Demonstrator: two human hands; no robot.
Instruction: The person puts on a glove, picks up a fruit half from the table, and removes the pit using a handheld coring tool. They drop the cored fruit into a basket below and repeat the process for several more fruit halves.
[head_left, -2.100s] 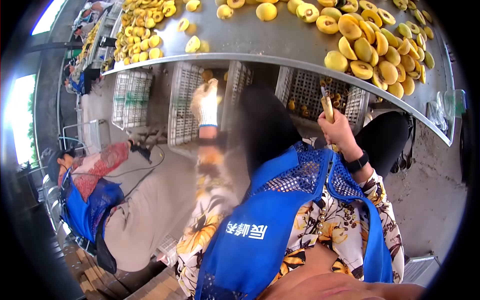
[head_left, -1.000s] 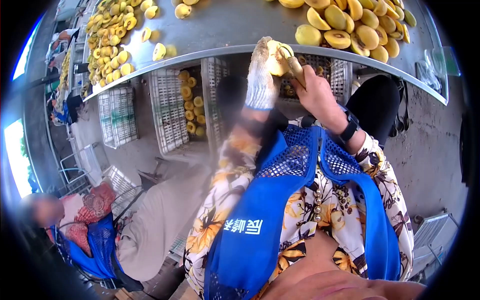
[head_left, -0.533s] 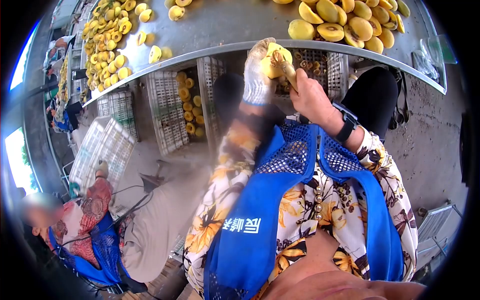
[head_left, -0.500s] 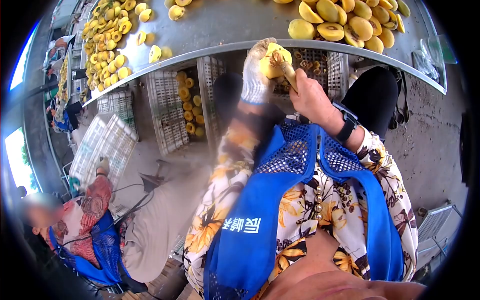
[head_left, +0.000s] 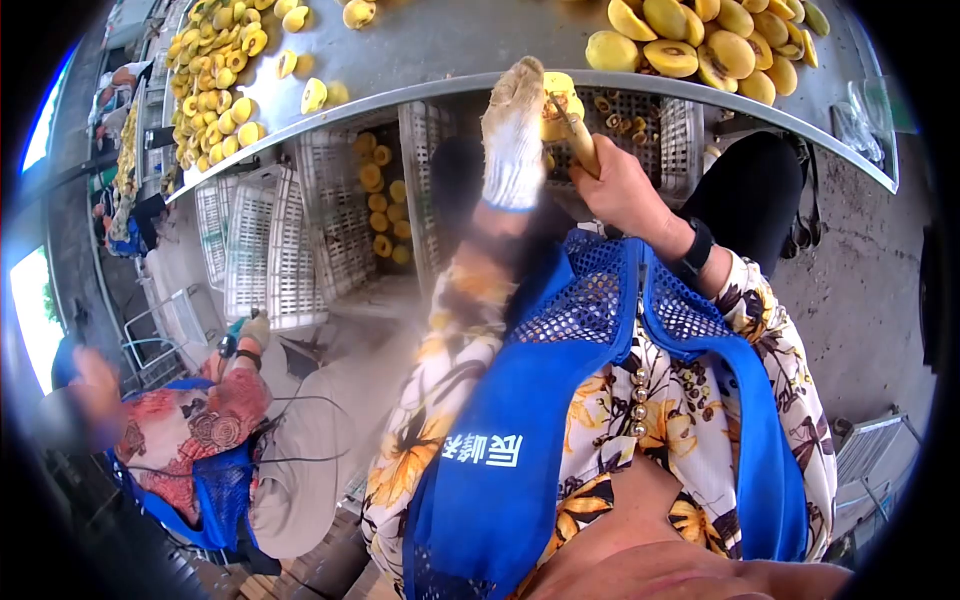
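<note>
In the head view my left hand [head_left: 514, 130], in a white knitted glove, is closed at the edge of the table on a yellow peach half [head_left: 562, 100]. Its cut face is turned toward me and looks ragged around a brownish centre. My right hand [head_left: 630, 195], bare, with a dark watch on the wrist, grips a pitting tool by its wooden handle [head_left: 582, 148]. The tool's thin metal end touches the cut face of the peach; its tip is hard to make out.
Many peach halves [head_left: 215, 85] cover the metal table [head_left: 470, 45] at left; a second pile [head_left: 690, 40] lies at right. Underneath stand white crates [head_left: 335, 215], one holding peaches [head_left: 380, 200] and one holding pits [head_left: 625, 125]. A co-worker [head_left: 190, 430] bends at left beside more crates.
My left hand and the peach half have turned, so the cut face now shows more. The right hand has shifted slightly right. The co-worker has moved the crates toward the table.
</note>
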